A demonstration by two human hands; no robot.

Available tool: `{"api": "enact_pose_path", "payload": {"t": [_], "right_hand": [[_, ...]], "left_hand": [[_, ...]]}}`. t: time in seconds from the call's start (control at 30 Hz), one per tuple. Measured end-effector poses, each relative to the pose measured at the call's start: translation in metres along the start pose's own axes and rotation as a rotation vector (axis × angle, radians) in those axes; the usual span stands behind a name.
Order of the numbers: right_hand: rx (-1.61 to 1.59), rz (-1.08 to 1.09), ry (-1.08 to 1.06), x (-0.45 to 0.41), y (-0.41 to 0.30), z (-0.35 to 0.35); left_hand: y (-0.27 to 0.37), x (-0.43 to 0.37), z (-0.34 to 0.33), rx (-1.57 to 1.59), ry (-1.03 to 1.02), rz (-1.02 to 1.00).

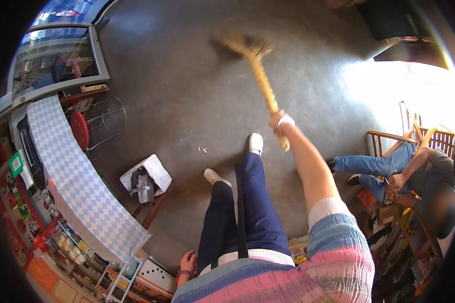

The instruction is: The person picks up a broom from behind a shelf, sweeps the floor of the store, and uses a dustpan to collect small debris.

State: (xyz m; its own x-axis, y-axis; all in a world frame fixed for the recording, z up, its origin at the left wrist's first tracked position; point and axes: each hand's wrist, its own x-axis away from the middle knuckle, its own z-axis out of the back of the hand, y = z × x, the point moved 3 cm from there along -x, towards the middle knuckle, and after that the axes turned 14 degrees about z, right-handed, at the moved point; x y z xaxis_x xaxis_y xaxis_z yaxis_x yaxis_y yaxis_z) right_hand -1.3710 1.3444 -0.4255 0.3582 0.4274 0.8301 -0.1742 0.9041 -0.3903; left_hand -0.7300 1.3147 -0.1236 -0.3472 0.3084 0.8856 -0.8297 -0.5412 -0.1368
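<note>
My right hand is closed around the handle of a straw broom, close to its butt end. The broom reaches away from me over the dark concrete floor, and its bristle head is blurred. Small white scraps lie on the floor in front of my feet. My left hand hangs low beside my left hip with its fingers curled; something red shows beside it, and whether it holds that is unclear.
At left stand a counter with a blue-and-white diamond cloth, a red round stool and a white foam box. A seated person is at right, near a wooden chair. A glass-panelled cabinet stands upper left.
</note>
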Motion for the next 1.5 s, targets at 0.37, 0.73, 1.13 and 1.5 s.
{"api": "enact_pose_path", "payload": {"t": [0.37, 0.73, 1.13, 1.5], "right_hand": [[-0.192, -0.033, -0.39, 0.23, 0.037, -0.079], [-0.79, -0.202, 0.349, 0.205, 0.111, -0.06], [-0.271, 0.035, -0.16, 0.193, -0.055, -0.291], [0.638, 0.259, -0.354, 0.3, -0.082, -0.401]], "left_hand": [[0.027, -0.029, -0.001, 0.158, -0.12, -0.028], [-0.014, -0.078, 0.024, 0.062, -0.114, -0.221], [-0.196, -0.118, 0.043, 0.229, -0.045, -0.158], [-0.293, -0.142, 0.034, 0.445, -0.07, -0.059]]}}
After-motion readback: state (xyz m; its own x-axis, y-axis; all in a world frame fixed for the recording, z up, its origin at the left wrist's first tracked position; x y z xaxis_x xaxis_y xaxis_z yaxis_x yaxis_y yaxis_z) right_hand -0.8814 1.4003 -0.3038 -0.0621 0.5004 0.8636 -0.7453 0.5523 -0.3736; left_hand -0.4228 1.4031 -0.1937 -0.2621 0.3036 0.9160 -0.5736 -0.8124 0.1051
